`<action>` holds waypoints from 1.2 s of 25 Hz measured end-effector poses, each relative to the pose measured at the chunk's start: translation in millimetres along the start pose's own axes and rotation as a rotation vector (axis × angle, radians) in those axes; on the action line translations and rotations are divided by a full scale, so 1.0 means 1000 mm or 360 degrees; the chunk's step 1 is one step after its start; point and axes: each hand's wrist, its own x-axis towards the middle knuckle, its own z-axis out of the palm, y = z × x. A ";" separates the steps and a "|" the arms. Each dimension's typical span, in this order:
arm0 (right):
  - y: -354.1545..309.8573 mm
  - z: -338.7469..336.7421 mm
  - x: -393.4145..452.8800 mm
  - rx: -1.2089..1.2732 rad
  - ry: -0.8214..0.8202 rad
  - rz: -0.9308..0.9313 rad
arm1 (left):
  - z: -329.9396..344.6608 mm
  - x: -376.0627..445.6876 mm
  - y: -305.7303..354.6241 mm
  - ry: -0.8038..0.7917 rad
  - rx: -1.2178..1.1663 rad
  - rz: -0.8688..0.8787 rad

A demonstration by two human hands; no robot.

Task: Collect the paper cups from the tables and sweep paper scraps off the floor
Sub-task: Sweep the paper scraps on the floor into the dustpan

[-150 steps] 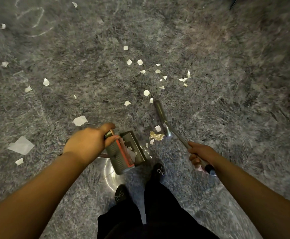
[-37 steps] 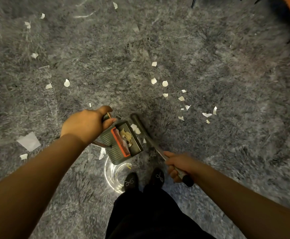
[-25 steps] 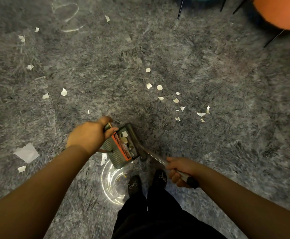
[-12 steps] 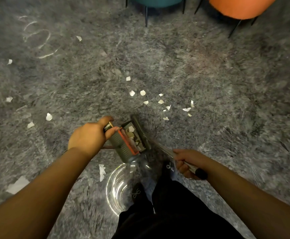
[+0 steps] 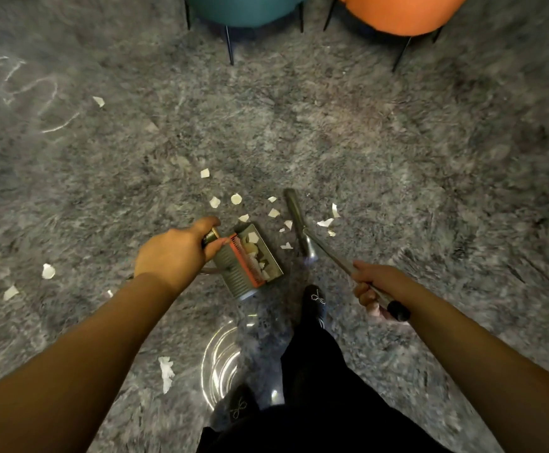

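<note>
The scraps [image 5: 273, 212] lie in a loose cluster just beyond my left fingertips and to the left of the broom head [image 5: 294, 207], with a few more on its right side; some already sit in the dustpan [image 5: 251, 261], whose open mouth faces that cluster; my left hand [image 5: 176, 255] grips the dustpan's handle, fingers and thumb curled round it, holding the pan low over the floor [image 5: 381, 152]; my right hand [image 5: 376, 289] is wrapped tight on the broom [image 5: 328, 253] near the top of its shaft, which slants forward and left from my knuckles, so the head rests among the scraps ahead of the pan; the step in hand, as I judge it, is sweeping, and no cups are in view here; the next move calls for drawing the head back toward the pan's lip so the near cluster goes in, keeping the pan edge pressed flat so nothing slips under; further scraps lie well out to the left of my left wrist [image 5: 48, 271] and one by my left forearm [image 5: 165, 371]; my shoes [image 5: 315, 300] stand just behind the pan, and two chairs, teal [image 5: 243, 9] and orange [image 5: 397, 11], stand far ahead.
</note>
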 end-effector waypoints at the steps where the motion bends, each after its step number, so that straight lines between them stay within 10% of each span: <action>1: -0.017 -0.012 0.008 0.0025 0.0009 0.0011 | 0.003 0.020 0.008 -0.0004 0.0015 0.0020; 15: -0.208 -0.124 0.101 -0.0073 0.0212 0.0068 | 0.019 0.216 0.056 -0.0188 0.0058 -0.0081; 30: -0.172 -0.064 0.125 -0.0578 -0.0084 0.0288 | 0.020 0.198 0.036 -0.0165 0.0153 -0.0104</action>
